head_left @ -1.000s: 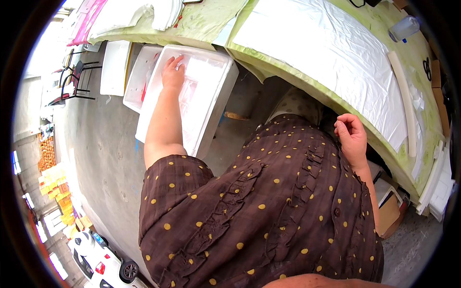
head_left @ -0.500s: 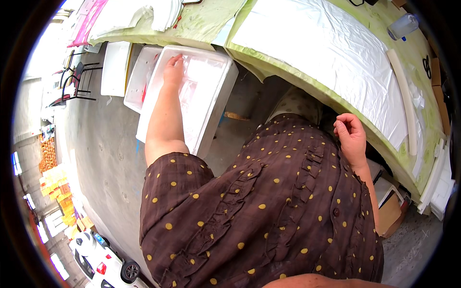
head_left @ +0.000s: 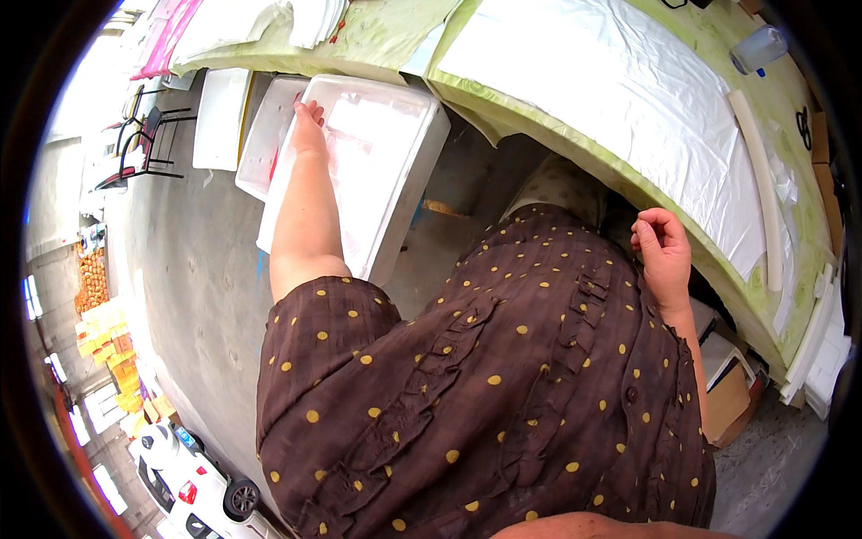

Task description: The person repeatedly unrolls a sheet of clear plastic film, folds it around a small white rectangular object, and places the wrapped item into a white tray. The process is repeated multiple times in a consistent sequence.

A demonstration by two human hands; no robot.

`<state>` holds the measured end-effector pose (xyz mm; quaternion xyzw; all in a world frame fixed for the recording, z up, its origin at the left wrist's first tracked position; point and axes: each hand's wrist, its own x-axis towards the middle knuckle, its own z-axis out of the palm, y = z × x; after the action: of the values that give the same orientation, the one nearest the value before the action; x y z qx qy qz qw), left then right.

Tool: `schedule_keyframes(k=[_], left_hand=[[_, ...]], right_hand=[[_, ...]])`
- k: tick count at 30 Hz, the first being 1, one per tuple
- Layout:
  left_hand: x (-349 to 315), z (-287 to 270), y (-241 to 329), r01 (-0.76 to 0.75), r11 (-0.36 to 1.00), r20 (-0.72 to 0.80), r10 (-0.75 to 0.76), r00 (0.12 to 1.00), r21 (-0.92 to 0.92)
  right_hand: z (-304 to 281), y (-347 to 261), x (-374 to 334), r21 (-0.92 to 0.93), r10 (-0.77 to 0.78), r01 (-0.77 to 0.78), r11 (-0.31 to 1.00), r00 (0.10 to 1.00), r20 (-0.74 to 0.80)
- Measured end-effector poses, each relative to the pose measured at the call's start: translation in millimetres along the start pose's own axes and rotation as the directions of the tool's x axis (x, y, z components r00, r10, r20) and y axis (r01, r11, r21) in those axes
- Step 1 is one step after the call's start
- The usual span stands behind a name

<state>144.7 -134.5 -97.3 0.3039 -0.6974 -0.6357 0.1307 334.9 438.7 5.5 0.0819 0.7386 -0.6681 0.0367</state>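
My left arm stretches out over a deep white box (head_left: 416, 171) that stands at the table's side. My left hand (head_left: 309, 121) is at the box's far left edge, fingers somewhat apart, and nothing shows in it. Pale, glossy contents (head_left: 346, 148) lie in the box, too bright to make out. Near the edge of the covered table, my right hand (head_left: 663, 256) is raised beside my body. Its fingers are curled in with the thumb against them, and no object is visible in it.
A second white box (head_left: 262, 162) with something red stands left of the first, and a white panel (head_left: 222, 121) beyond it. White sheeting (head_left: 611, 117) covers the green-clothed table (head_left: 377, 40). A clear bottle (head_left: 759, 49) and a long pale strip (head_left: 757, 189) lie there. Cardboard (head_left: 729, 404) sits below.
My left hand has shifted left and slightly farther away, from above the box's inside to its far left edge. My right hand has stayed nearly in place, still curled.
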Motion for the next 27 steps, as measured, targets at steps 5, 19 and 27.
schedule_keyframes(k=[5, 19, 27], left_hand=[[34, -39, -37, -0.137, 0.790, 0.156, 0.053, 0.986, 0.598], [41, -66, -91, -0.377, 0.565, 0.134, 0.423, 0.896, 0.734], [-45, 39, 33, -0.479, 0.878, -0.066, 0.477, 0.876, -0.021]], right_hand=[[-4, -2, 0, 0.021, -0.010, 0.010, 1.000, 1.000, -0.022], [-56, -5, -1, -0.162, -0.376, 0.344, 0.925, 0.887, -0.267], [-248, -17, 2, -0.886, -0.387, -0.344, 0.310, 0.806, -0.449]])
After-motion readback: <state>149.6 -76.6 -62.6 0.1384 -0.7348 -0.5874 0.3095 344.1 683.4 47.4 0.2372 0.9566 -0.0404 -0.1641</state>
